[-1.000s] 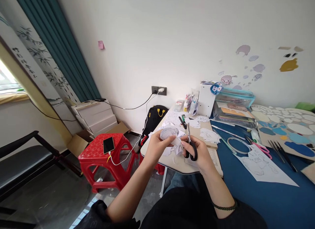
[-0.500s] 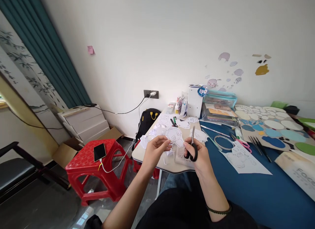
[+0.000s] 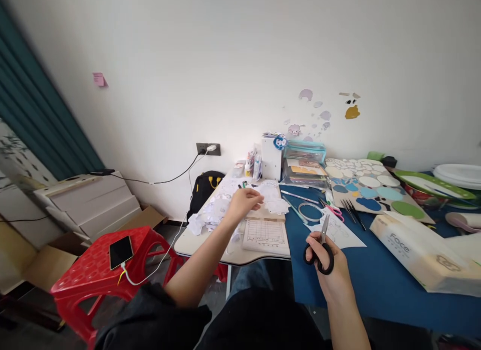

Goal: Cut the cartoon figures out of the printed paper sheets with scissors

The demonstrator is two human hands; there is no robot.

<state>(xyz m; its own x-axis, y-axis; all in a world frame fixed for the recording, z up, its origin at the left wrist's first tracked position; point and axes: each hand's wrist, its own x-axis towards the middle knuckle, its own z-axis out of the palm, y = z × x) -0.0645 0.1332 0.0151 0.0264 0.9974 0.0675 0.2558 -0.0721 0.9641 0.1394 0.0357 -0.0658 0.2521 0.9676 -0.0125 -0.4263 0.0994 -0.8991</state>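
In the head view, the right hand [image 3: 332, 254] is over the blue counter [image 3: 330, 302], its grip closed around the black-handled scissors [image 3: 324, 231]. The scissors lie within that grip: the handle loops sit at the fingers and thumb, and the blades stick up past the fingertips, pointing away from the person. Just beyond the blades, a drawn sheet [image 3: 351, 235] lies on the blue counter, partly hidden by them.

The left hand [image 3: 243, 203] is over the pale counter [image 3: 210, 247], well apart from the scissors and to their left. Its fingers are loosely bent with the tips towards the right; whether this grip pinches anything, I cannot tell. Close to its fingertips, on the right, are the paper cut-outs [image 3: 277, 204]; nearer the person lies a gridded pad [image 3: 266, 234], and on the hand's left side is crumpled paper [image 3: 217, 209].

Beyond the drawn sheet are pink-handled scissors [image 3: 336, 212], with a ring-shaped roll [image 3: 300, 212] left of them and dark tweezers [image 3: 356, 217] to their right.
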